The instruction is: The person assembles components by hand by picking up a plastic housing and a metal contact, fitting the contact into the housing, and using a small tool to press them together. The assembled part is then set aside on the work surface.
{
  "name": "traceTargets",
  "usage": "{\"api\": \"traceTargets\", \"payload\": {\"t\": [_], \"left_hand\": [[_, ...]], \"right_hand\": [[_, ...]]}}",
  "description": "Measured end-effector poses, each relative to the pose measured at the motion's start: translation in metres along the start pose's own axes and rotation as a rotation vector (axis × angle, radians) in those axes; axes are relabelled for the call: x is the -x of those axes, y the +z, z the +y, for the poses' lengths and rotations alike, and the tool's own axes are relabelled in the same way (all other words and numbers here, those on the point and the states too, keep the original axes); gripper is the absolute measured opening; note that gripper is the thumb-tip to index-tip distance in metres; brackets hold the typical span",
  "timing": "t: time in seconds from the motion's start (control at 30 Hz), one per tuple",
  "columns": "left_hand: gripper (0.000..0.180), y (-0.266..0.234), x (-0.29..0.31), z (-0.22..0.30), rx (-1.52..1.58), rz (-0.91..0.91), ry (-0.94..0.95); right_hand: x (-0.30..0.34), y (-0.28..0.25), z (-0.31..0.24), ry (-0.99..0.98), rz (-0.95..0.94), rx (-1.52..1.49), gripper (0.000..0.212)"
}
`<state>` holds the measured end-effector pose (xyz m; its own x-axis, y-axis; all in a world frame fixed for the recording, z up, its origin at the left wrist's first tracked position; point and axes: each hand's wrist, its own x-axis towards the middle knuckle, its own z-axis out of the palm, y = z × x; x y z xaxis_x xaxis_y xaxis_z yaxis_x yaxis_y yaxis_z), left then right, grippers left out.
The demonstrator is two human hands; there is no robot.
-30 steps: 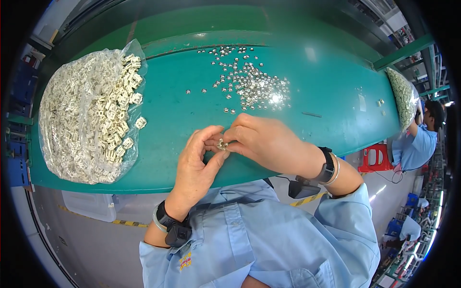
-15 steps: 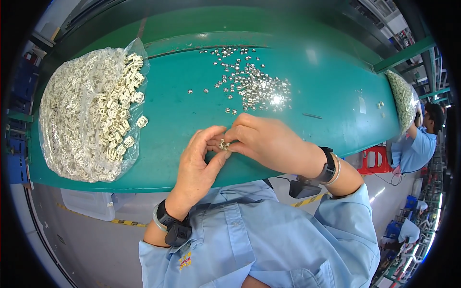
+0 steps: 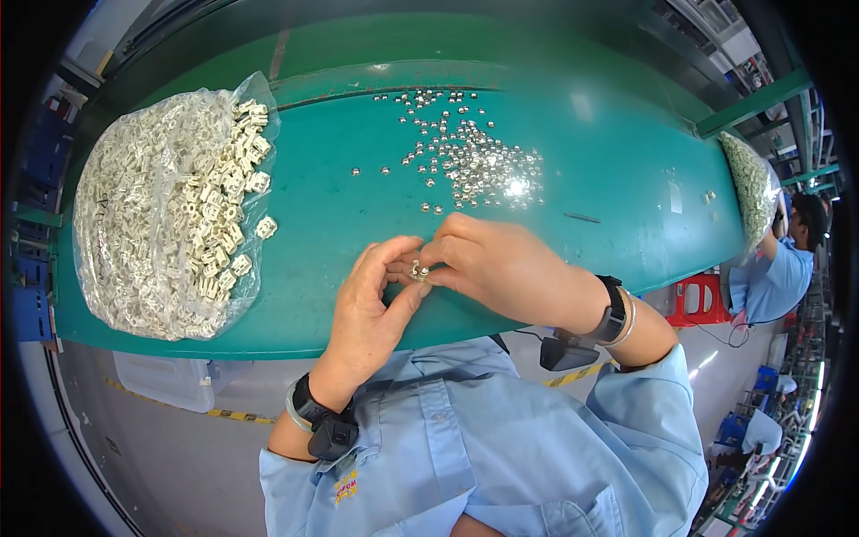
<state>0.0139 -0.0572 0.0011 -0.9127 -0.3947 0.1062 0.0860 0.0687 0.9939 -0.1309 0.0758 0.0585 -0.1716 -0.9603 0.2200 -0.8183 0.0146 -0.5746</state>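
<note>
Close to the bench's near edge, my left hand point(image 3: 369, 295) is closed, thumb and fingers pinching a small cream plastic part point(image 3: 418, 271) that has a shiny metal bit on it. My right hand point(image 3: 483, 259) meets it from the right, its thumb and forefinger pressed to the same part. Whether the right fingertips also grip a separate metal piece is hidden. Just beyond the hands lie many loose, shiny, round metal pieces point(image 3: 483, 166), scattered over the green bench top point(image 3: 331, 224). Both wrists wear black strapped devices.
A large clear plastic bag point(image 3: 152, 215) of cream plastic parts lies open at the left. To the right are a thin dark rod point(image 3: 583, 217) and another filled bag point(image 3: 750, 188). A co-worker point(image 3: 778, 268) sits beyond, near a red stool point(image 3: 696, 298).
The hands stay in place. Between the fingertips the small part has turned slightly, so its metal bit shows a little more.
</note>
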Motion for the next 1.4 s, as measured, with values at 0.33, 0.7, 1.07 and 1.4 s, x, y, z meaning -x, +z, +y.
{"api": "traceTargets", "payload": {"t": [0.33, 0.7, 1.07, 1.4], "left_hand": [[0.044, -0.001, 0.000, 0.001, 0.042, -0.010, -0.021], [0.044, -0.001, 0.001, 0.003, 0.168, 0.016, -0.040], [0.046, -0.001, 0.002, 0.005, 0.155, 0.010, 0.006], [0.057, -0.002, 0.005, 0.001, 0.074, -0.049, 0.120]], "right_hand": [[-0.001, 0.000, 0.000, 0.051, -0.003, -0.068, 0.019], [0.004, 0.023, 0.001, 0.114, 0.150, -0.224, 0.019], [0.012, 0.028, 0.000, 0.042, 0.283, -0.172, 0.023], [0.018, 0.017, -0.005, 0.036, 0.292, -0.181, 0.024]]}}
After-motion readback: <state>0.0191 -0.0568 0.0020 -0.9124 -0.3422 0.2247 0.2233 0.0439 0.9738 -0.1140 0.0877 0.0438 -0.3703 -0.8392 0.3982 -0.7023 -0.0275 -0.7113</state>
